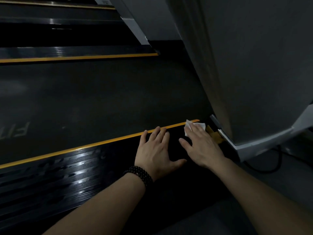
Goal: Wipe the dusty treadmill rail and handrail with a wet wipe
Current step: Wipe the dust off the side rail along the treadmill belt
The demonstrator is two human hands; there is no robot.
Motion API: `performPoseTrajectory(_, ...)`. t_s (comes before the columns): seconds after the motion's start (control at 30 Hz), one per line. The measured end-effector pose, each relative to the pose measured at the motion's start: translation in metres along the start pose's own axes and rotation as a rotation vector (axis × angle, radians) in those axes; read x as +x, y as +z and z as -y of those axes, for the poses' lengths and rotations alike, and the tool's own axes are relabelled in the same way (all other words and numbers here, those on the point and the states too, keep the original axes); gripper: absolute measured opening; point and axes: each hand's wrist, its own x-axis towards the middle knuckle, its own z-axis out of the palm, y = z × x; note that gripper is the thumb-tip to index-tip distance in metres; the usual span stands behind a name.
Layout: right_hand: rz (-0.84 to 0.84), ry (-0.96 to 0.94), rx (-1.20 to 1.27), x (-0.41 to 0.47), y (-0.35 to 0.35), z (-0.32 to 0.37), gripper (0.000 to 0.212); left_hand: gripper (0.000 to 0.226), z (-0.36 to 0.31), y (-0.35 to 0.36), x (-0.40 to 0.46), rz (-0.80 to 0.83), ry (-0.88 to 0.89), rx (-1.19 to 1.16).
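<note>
The black ribbed treadmill side rail [81,168] runs from lower left toward the right, edged by a yellow stripe [105,142]. My right hand [201,145] lies flat at the rail's far end, fingers straight, pressing a white wet wipe [191,125] onto it next to the grey upright. My left hand [155,150], with a dark bead bracelet at the wrist, rests flat on the rail just left of the right hand, fingertips at the yellow stripe. No handrail is visible.
The dark treadmill belt [101,95] fills the middle. A grey upright column and its base [254,82] stand at the right, right by the wipe. A black cable [271,168] curls on the floor behind the base. A second rail with a yellow stripe [76,57] lies beyond the belt.
</note>
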Motion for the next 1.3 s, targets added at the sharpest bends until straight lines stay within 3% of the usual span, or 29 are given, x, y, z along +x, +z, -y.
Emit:
performPoseTrajectory(0.23,0.078,0.091,-0.02,0.017,-0.003,-0.002,0.073,0.109,-0.008,0.011,0.005,0.069,-0.005,0.06)
performPoseTrajectory(0.43,0.019,-0.103,-0.025,-0.02,-0.002,-0.012,0.074,0.109,-0.008,0.006,0.004,0.079,-0.005,0.061)
performPoseTrajectory(0.6,0.023,0.036,0.003,0.01,-0.011,-0.01,0.077,0.109,-0.008,0.008,0.005,0.069,-0.011,0.048)
performPoseTrajectory(0.77,0.079,-0.101,0.019,-0.007,-0.007,-0.002,0.074,0.109,-0.008,0.008,0.005,0.057,-0.007,0.054)
performPoseTrajectory(0.97,0.053,0.087,0.039,0.015,-0.01,-0.004,0.082,0.109,-0.008,0.007,0.005,0.072,-0.005,0.055)
performPoseTrajectory(1.13,0.054,-0.079,0.008,-0.011,-0.009,-0.014,0.077,0.109,-0.008,0.009,0.006,0.051,-0.008,0.051)
performPoseTrajectory(1.3,-0.002,0.036,0.006,-0.003,-0.008,-0.017,0.08,0.109,-0.01,0.005,0.003,0.052,-0.009,0.042)
